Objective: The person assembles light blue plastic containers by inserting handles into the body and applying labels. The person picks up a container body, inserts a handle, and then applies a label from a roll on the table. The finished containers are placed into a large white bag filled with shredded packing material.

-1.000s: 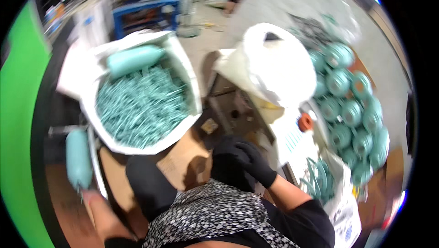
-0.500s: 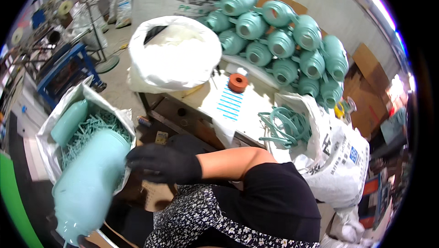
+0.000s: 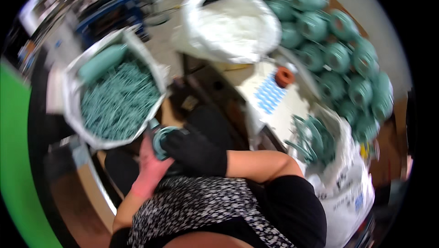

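Note:
In front of my lap, both hands close around a teal round-rimmed plastic piece with a dark hollow middle. My left hand, pink across the back, grips its near left side. My right hand, in a black glove, wraps over its right side and hides part of it. Motion blur and my fingers conceal the piece's lower shape. Just beyond my left hand stands a white sack filled with thin teal plastic strips. A teal bottle-shaped piece lies on those strips.
A white bag of pale material stands ahead. On the white table are an orange roll and a blue-striped sheet. Teal bottles are stacked at the right, behind a white sack holding teal loops.
The large teal bottle shape over the strips at left is no longer seen there. My hands have come together at my lap around a round-rimmed teal piece. The view has shifted.

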`<state>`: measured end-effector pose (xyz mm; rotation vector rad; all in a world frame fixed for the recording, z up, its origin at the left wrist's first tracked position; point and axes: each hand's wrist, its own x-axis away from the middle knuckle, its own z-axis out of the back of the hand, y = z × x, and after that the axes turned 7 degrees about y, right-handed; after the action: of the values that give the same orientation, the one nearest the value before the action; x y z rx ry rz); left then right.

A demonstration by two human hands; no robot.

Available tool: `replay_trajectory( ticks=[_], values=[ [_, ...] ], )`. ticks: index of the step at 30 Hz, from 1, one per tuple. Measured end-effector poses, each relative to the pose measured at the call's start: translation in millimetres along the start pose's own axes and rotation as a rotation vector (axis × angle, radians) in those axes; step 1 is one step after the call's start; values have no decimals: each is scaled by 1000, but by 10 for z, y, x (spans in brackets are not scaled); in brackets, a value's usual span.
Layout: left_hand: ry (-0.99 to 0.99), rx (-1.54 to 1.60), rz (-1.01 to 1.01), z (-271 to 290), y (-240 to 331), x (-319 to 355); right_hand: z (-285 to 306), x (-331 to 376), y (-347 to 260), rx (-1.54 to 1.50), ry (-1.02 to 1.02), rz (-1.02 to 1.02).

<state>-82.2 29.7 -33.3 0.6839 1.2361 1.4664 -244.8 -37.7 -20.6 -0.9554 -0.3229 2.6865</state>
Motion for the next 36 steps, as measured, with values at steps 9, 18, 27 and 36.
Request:
replay_trajectory(
  ticks=[9,18,27,36],
  values=[
    [-56,-162,-236,-88,-356,-5,-78,90,172,-109,-153,-66],
    [419,-577,-663,951,125,-1161,463,-533,-70,111,747,324],
    [555,-719,-763,1428,-176,-1883,519,455,466,203,413,-104],
    [618,-847,-640,2227,-366,-1393,817,659,554,81,163,-423]
  ],
)
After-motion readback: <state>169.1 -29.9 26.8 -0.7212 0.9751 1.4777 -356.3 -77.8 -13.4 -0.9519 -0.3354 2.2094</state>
